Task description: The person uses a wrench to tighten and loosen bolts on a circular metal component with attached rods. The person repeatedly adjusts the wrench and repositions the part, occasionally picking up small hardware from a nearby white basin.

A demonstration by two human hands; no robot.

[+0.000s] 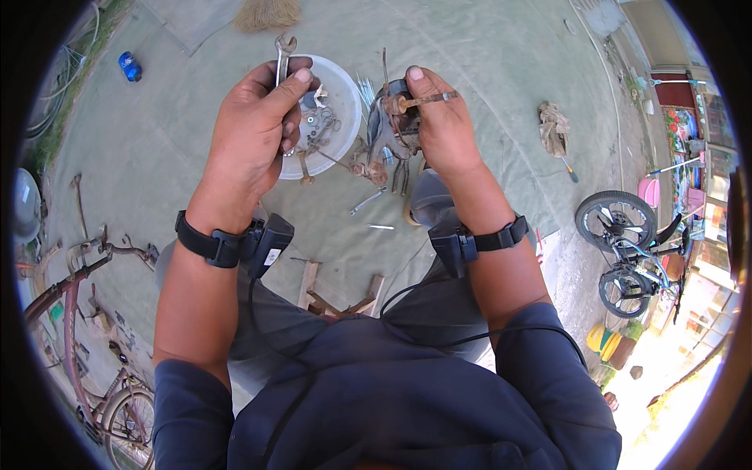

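Note:
My left hand [254, 117] is closed around a metal open-end wrench [284, 56], whose jaw points up and away from me. Its fingers are over the left side of a round whitish basin [354, 98] that holds small washers, rings and other loose hardware. My right hand [452, 129] grips a dark, greasy metal part [394, 131] with rusty rods sticking out of it; I cannot make out its exact kind. Part of its right side is hidden behind my fingers. The wrench and the metal part are apart.
A second wrench [368, 200] and a small silvery rod [381, 227] lie on the green ground sheet [493, 47]. A crumpled rag [554, 129] lies right. A blue can [130, 67] is far left. Bicycles stand at both sides, one with black tyres [616, 223].

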